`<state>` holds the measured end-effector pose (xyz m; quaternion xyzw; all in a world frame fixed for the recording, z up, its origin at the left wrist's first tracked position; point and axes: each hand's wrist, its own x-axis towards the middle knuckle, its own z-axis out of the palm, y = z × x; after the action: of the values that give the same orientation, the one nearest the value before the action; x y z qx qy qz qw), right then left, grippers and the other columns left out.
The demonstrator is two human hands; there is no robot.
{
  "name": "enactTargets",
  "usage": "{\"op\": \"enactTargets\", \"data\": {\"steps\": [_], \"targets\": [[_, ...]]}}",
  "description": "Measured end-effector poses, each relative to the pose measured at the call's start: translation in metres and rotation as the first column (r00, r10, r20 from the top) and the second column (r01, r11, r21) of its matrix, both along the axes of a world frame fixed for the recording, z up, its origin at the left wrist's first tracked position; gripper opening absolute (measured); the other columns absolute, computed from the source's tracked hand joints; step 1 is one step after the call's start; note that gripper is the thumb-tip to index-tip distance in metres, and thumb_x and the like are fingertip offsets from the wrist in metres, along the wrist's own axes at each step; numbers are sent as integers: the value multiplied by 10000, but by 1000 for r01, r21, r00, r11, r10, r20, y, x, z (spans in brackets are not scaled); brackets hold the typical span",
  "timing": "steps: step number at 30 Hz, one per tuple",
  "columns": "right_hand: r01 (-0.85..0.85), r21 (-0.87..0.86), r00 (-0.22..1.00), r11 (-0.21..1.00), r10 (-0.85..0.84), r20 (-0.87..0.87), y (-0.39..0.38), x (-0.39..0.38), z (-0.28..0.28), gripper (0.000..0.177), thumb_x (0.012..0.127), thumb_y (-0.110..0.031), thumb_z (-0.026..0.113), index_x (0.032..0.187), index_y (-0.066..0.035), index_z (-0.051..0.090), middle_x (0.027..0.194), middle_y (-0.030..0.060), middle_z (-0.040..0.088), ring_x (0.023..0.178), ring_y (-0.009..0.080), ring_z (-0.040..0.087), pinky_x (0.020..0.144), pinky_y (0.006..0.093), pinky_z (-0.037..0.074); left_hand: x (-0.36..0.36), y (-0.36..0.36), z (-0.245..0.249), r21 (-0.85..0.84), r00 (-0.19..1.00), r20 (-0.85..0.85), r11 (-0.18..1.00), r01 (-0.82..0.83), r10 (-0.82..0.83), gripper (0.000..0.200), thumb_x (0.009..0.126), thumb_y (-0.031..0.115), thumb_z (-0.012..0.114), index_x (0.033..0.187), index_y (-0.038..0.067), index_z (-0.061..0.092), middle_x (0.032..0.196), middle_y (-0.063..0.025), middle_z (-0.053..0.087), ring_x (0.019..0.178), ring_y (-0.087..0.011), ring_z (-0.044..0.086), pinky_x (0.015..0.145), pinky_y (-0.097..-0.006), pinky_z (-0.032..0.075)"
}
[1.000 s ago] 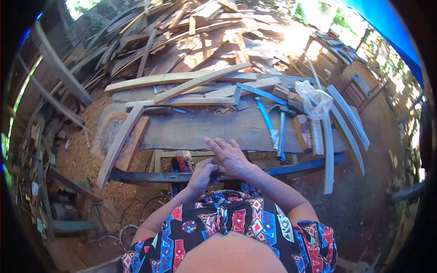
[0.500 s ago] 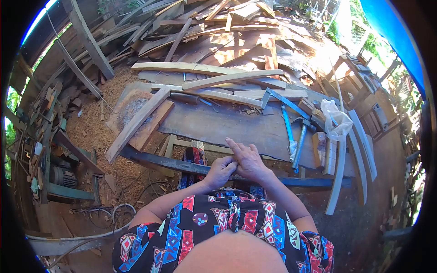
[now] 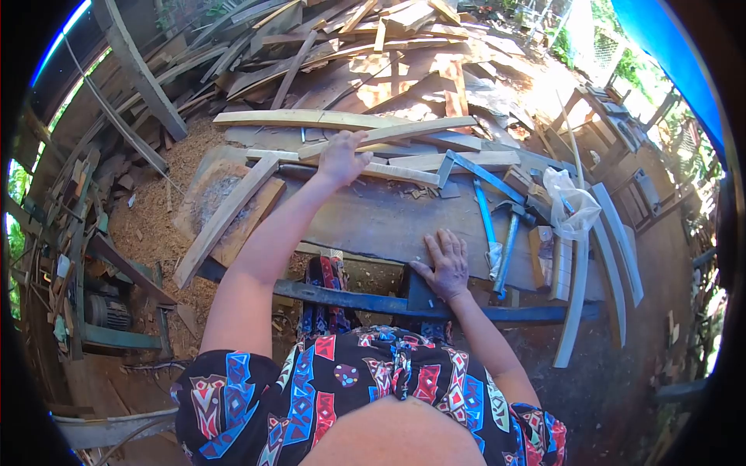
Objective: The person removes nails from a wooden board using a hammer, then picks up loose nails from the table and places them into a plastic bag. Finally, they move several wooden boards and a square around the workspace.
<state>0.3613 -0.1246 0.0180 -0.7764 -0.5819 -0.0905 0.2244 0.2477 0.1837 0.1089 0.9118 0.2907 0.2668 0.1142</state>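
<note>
My left hand [image 3: 342,161] is stretched far over the workbench [image 3: 373,217], above the left end of a pale wooden strip [image 3: 420,129]. Its fingers are apart and reach over the strip; whether they touch it is hard to see. My right hand [image 3: 447,268] lies palm down with fingers spread on the near edge of the bench, holding nothing. A second pale strip [image 3: 400,172] runs just below the left hand. To the right of my right hand lie a hammer [image 3: 509,245] with a blue handle and a blue try square [image 3: 486,172].
Wooden boards [image 3: 225,221] lean across the bench's left end. Curved pale pieces [image 3: 579,303] and a clear plastic bag [image 3: 573,206] are at its right. A dark rail [image 3: 350,299] crosses before my body. Scrap wood [image 3: 311,70] is piled behind; sawdust [image 3: 148,210] covers the left floor.
My hands were together in front of me and have parted. The left has reached forward to the wooden strips; the right has come down flat on the bench. The strips look unmoved.
</note>
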Motion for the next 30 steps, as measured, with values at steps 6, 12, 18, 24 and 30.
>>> {"op": "enactTargets", "data": {"steps": [6, 12, 18, 24, 30], "targets": [[20, 52, 1000, 998, -21, 23, 1, 0, -3, 624, 757, -552, 628, 1200, -116, 578, 1297, 155, 484, 1259, 316, 400, 1060, 502, 254, 40, 44, -10, -101, 905, -395, 971, -217, 161, 672, 794, 475, 631, 1363, 183, 425, 1300, -121, 493, 1262, -316, 409, 1047, -507, 300], [20, 72, 1000, 997, -21, 15, 2, 0, -4, 618, 746, -547, 643, 1181, -110, 590, 1284, 146, 497, 1249, 310, 415, 1055, 506, 263, 43, 59, -22, -101, 885, -399, 948, -301, 239, 584, 785, 467, 658, 1268, 172, 514, 1238, -108, 555, 1200, -285, 501, 1026, -530, 303], [18, 84, 1000, 996, -17, -12, 2, 1, -4, 606, 737, -537, 657, 1164, -109, 600, 1270, 139, 506, 1244, 309, 423, 1049, 509, 272, 30, 44, -14, 360, 967, -106, 915, -180, 232, 378, 707, 382, 734, 1009, 179, 633, 930, -35, 642, 922, -241, 614, 795, -436, 390], [22, 91, 999, 996, -20, -25, 1, 1, -4, 601, 734, -529, 664, 1158, -106, 604, 1272, 139, 506, 1245, 312, 424, 1044, 510, 281, -26, 26, 13, 266, 993, 114, 963, -35, 4, 347, 678, 334, 756, 959, 173, 629, 855, -39, 610, 853, -228, 597, 738, -393, 384], [6, 107, 1000, 994, -5, -10, 3, 1, -4, 591, 732, -525, 671, 1129, -90, 622, 1261, 147, 518, 1236, 318, 434, 1040, 510, 289, -82, -8, -10, 101, 956, 164, 969, 228, -242, 397, 653, 327, 779, 967, 132, 634, 850, -47, 599, 860, -260, 576, 763, -386, 391]]}}
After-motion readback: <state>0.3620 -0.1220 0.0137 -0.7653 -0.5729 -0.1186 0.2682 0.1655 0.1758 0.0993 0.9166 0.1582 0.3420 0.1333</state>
